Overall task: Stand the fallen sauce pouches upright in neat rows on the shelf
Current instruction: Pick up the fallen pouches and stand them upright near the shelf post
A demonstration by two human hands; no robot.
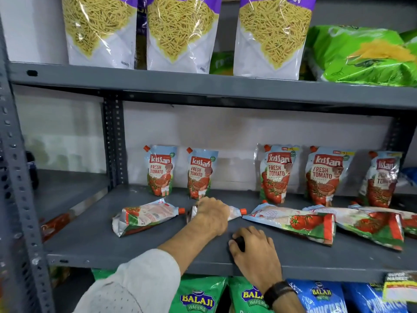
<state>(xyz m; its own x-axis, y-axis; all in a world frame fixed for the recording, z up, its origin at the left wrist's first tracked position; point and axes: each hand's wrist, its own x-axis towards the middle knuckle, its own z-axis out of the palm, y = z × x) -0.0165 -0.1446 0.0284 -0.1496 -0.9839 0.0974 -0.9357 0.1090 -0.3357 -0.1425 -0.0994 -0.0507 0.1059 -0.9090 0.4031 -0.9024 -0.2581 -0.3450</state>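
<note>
Several tomato ketchup pouches stand upright along the back of the grey shelf (pixel 94 240), for example one at the left (pixel 159 170) and one right of the gap (pixel 276 173). In front lie fallen pouches: one at the left (pixel 144 216), one under my left hand with only its orange cap end (pixel 238 212) showing, and more to the right (pixel 293 220), (pixel 370 224). My left hand (pixel 211 213) is closed over the middle fallen pouch. My right hand (pixel 255 249) rests on the shelf near the front edge, fingers curled, with nothing visibly in it.
The shelf above (pixel 158 82) carries bags of yellow noodle snacks (pixel 180 32) and green packets (pixel 365 55). Below the shelf hang green (pixel 198 297) and blue wafer bags (pixel 322 297). A perforated steel upright (pixel 20 199) stands at the left, another (pixel 114 141) behind.
</note>
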